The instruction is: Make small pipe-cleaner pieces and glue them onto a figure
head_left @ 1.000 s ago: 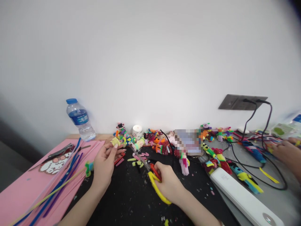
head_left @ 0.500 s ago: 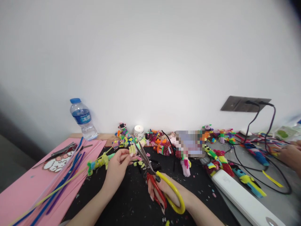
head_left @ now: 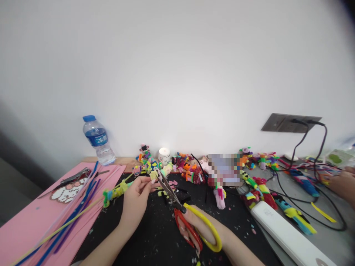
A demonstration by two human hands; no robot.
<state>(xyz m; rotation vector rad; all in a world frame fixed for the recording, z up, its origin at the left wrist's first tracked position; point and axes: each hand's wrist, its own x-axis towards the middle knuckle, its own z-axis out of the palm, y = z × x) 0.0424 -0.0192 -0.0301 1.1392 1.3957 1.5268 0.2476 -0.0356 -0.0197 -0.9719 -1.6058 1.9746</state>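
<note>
My left hand pinches a small pale-yellow fuzzy piece, apparently pipe cleaner, between thumb and fingertips. My right hand grips scissors with one red and one yellow handle. The blades are slightly parted, their tips right beside the yellow piece; whether they touch it I cannot tell. A yellow-green pipe-cleaner figure lies left of my left wrist. Beneath the blades, pink curled bits and other scraps rest on the black mat.
Blue, purple and yellow pipe cleaners lie across a pink board. A water bottle and white tub stand by the wall. Several fuzzy dolls, a long white device and black cables occupy the right; another person's hand is there.
The scissors have shifted slightly, and their blades are closer together at the yellow piece. That piece now looks shorter and turned in my left fingers. My left hand has barely moved.
</note>
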